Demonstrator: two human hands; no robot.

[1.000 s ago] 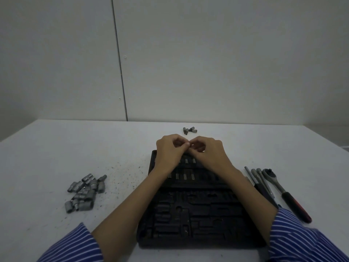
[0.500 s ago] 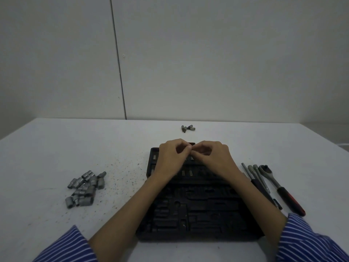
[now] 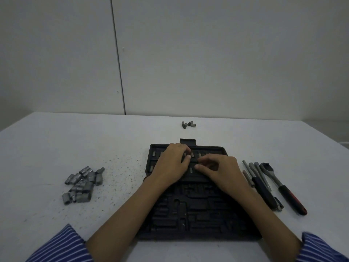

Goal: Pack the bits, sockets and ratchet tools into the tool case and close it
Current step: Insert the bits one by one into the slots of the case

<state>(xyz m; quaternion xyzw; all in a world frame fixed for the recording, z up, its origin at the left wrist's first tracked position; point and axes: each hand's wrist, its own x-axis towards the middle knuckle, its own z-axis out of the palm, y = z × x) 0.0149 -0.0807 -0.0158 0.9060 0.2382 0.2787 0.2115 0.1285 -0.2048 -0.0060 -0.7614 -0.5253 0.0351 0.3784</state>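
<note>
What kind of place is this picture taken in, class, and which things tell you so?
Probably a plain workroom or test bench, not a busy garage: a bare white table against blank wall panels, with only a tool case, loose sockets and a ratchet laid out.

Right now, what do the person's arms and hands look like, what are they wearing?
Both hands are bare: no gloves, and no rings or watch that can be made out on the left hand or the right hand. The forearms are bare too. Each arm wears a blue sleeve with thin white stripes, pushed up towards the elbow: the left sleeve and the right sleeve.
</note>
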